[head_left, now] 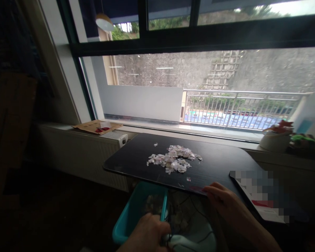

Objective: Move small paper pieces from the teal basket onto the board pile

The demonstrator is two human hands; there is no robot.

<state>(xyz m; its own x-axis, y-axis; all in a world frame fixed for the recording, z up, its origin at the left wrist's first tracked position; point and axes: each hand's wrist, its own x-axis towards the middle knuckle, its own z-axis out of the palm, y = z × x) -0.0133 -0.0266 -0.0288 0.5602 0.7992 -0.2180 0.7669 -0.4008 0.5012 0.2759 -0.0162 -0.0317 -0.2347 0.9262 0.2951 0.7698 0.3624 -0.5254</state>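
Observation:
A loose pile of small white paper scraps [174, 159] lies on the black tabletop [215, 154]. Below the table's front edge is a teal plastic bin [126, 220] with some pale scraps inside. My left hand [151, 229] is closed around the bin's near right rim. At the front edge of the table, my right hand [223, 197] has its fingers pinched together. A thin, flat reddish piece [196, 189] extends left from those fingertips, and its kind is unclear. A pale container [199, 234] with thin dark cords across it sits beside the bin.
On the table's right lies a tablet-like flat object [259, 199], partly blurred out. The windowsill carries brown paper [86, 126] with red-handled scissors [102, 130], and a white pot [274, 141]. A radiator [94, 154] runs under the window; cardboard [13, 122] leans at left.

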